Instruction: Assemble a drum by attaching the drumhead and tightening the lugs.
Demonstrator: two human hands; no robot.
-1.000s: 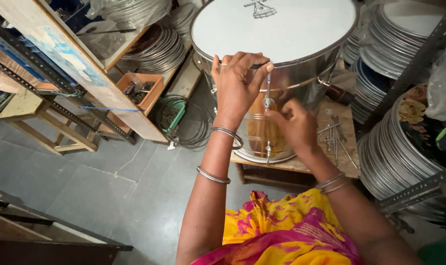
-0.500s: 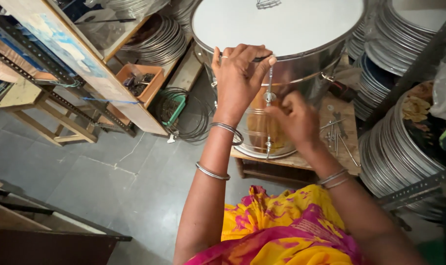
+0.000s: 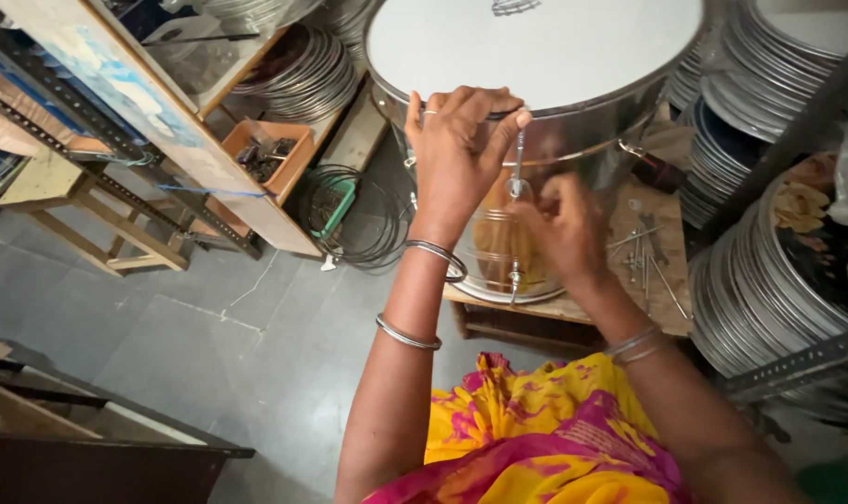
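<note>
Head camera, steep downward look.
A single view from the person's head faces down and forward, close over the hands at the drum [image 3: 536,56] on the table [image 3: 667,308].

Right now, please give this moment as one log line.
left hand: grips rim of shiny metal drum with white skin | right hand: blurred, at thin metal tension rod | stand: wooden bench

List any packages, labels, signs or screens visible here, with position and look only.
Printed mark: far edge of the white drumhead, small dark emblem, partly cut off.
Painted board: upper left, leaning along the metal rack, long pale plank with blue patches.
Orange tray: left of the drum, open rectangular box of small metal parts.
No screens.
</note>
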